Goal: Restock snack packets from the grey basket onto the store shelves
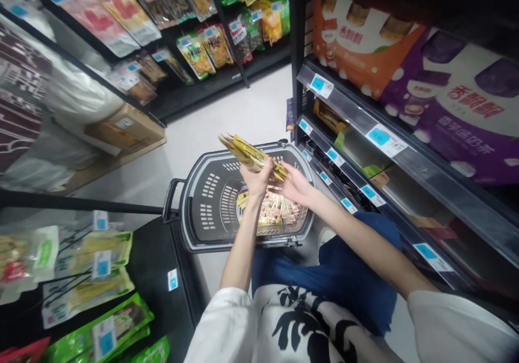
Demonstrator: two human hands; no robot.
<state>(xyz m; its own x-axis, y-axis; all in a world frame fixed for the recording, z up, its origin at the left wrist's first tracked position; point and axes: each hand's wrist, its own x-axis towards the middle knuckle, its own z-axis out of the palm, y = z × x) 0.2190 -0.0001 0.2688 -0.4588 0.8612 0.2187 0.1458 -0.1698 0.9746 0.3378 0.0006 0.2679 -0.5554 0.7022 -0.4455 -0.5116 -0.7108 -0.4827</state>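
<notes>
Left hand (pixel 256 181) wrapped round a stack of yellow packets (pixel 252 153); right hand (pixel 299 185) at the stack's right end — whether gripping, cannot tell; best square edges, press lightly; stack above grey basket (pixel 197 190) — keep it level.

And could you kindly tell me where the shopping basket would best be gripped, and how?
The black loop handle at the basket's left end, approached from the left, probably suits best: it juts beyond the rim with an open middle to hook through. The left hand would first need to release the yellow packets it grips.
</notes>
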